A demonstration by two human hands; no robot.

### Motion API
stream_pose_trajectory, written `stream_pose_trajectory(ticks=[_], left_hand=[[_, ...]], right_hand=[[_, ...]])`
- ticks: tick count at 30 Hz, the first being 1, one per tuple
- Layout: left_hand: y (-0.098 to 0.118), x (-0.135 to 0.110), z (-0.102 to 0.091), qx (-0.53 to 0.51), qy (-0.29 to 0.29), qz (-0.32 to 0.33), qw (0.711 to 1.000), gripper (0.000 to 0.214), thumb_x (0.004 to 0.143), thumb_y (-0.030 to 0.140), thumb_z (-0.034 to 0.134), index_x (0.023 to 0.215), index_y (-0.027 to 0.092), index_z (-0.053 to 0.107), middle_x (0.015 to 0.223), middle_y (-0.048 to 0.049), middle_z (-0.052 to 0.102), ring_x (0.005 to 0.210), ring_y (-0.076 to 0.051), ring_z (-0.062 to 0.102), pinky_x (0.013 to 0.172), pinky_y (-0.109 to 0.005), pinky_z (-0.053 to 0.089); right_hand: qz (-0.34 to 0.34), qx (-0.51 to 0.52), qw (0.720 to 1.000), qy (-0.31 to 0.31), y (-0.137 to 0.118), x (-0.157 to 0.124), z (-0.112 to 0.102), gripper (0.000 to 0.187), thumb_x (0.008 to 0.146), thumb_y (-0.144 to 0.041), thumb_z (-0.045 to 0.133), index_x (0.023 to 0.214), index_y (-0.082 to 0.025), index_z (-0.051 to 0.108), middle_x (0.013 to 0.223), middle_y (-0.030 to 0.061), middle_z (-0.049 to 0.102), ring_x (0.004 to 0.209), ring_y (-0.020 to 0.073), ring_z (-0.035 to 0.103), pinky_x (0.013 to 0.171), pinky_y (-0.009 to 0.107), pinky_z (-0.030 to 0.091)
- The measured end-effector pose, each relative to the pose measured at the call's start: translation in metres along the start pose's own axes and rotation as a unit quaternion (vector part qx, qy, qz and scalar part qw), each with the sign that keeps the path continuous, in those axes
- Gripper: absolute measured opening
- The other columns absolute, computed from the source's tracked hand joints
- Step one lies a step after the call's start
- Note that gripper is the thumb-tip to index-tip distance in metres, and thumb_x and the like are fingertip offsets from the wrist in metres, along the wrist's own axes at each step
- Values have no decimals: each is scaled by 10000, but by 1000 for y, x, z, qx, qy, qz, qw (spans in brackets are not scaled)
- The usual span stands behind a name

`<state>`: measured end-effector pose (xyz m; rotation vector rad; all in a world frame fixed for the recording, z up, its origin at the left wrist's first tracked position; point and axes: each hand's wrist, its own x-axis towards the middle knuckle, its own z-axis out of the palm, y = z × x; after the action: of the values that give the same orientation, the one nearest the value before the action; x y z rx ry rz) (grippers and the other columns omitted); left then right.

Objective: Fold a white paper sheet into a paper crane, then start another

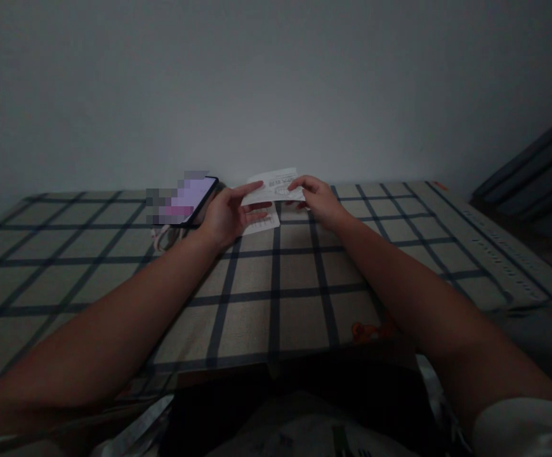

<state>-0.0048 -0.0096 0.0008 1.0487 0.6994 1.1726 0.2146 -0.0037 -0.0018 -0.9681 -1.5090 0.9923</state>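
A white printed paper sheet (276, 184) is held up above the tablecloth between my two hands. My left hand (226, 217) grips its left side, with the thumb on the upper face and the other fingers spread below. My right hand (321, 202) pinches the right edge between thumb and fingers. Dark print and a small drawing show on the sheet. Below it, a second printed paper panel (267, 222) shows behind my left fingers; whether it is joined to the upper one I cannot tell.
Left of my left hand, a phone (195, 198) leans with its screen lit, partly pixelated. A pale looped cable or strap (165, 238) lies beneath it. The checked tablecloth (252, 317) covers the table, which meets a plain wall (276, 82). Dark folded fabric (537, 171) stands at the right.
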Motion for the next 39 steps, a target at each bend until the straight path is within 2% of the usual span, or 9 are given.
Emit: stream_pose_trajectory(ticks=[4, 8, 14, 17, 26, 29, 33, 35, 39], left_hand=[[-1, -3, 4, 29, 2, 10, 1000, 503, 769, 217, 589, 1248, 98, 683, 1275, -169, 691, 1008, -288, 725, 871, -434, 615], [-9, 1, 3, 108, 30, 49, 993, 571, 711, 91, 701, 1276, 169, 683, 1292, -133, 695, 992, -228, 736, 891, -364, 591], [-14, 4, -2, 170, 50, 98, 979, 375, 749, 354, 819, 1050, 137, 769, 1108, -143, 760, 1004, -241, 733, 898, -376, 584], [-13, 2, -1, 176, 77, 113, 975, 390, 753, 454, 815, 952, 120, 776, 1023, -132, 774, 962, -240, 738, 883, -380, 597], [-16, 5, -2, 164, 93, 175, 966, 334, 759, 401, 816, 971, 146, 776, 1082, -109, 778, 987, -228, 733, 914, -360, 590], [-17, 8, -3, 161, 79, 179, 967, 401, 742, 350, 824, 1076, 147, 734, 1102, -109, 772, 974, -218, 736, 927, -361, 584], [-17, 9, -4, 149, 57, 172, 972, 814, 712, 257, 831, 1447, 191, 487, 1052, -91, 776, 951, -220, 743, 890, -364, 593], [-17, 8, -5, 155, 42, 155, 975, 919, 712, 233, 824, 1521, 195, 390, 1035, -92, 774, 934, -221, 744, 868, -353, 592], [-15, 3, -3, 170, -13, 86, 982, 777, 692, 210, 829, 1416, 172, 549, 1120, -116, 753, 887, -194, 735, 790, -285, 579]], right_hand=[[18, 56, 998, 14, 1, 2, -2, 128, 803, -159, 542, 906, -223, 581, 1056, 1, 704, 781, 106, 694, 553, 173, 468], [24, 64, 997, 34, 4, 5, -3, 139, 787, -138, 514, 886, -217, 570, 1065, 5, 710, 785, 114, 705, 533, 170, 444], [16, 74, 997, 26, 3, 4, -5, 39, 826, -223, 596, 853, -211, 571, 966, 8, 708, 821, 135, 712, 546, 184, 452], [6, 71, 997, 28, 4, 5, -6, 161, 861, -346, 646, 840, -208, 566, 948, 13, 702, 819, 135, 709, 539, 187, 448], [-4, 61, 997, 48, 10, 7, -4, 286, 843, -351, 718, 742, -207, 493, 835, 5, 682, 776, 123, 688, 564, 194, 461], [-1, 48, 997, 59, 10, 7, -3, 274, 844, -341, 723, 748, -209, 503, 736, -12, 640, 661, 100, 626, 551, 201, 454], [8, 47, 996, 72, 10, 8, -4, 259, 832, -340, 733, 904, -234, 507, 781, -30, 653, 640, 91, 608, 534, 196, 443], [6, 51, 996, 70, 10, 9, -4, 301, 830, -331, 727, 993, -256, 485, 828, -36, 663, 643, 88, 609, 531, 193, 443], [-20, 38, 997, 58, 11, 9, -5, 310, 849, -282, 670, 1092, -271, 477, 828, -38, 635, 676, 97, 609, 554, 204, 466]])
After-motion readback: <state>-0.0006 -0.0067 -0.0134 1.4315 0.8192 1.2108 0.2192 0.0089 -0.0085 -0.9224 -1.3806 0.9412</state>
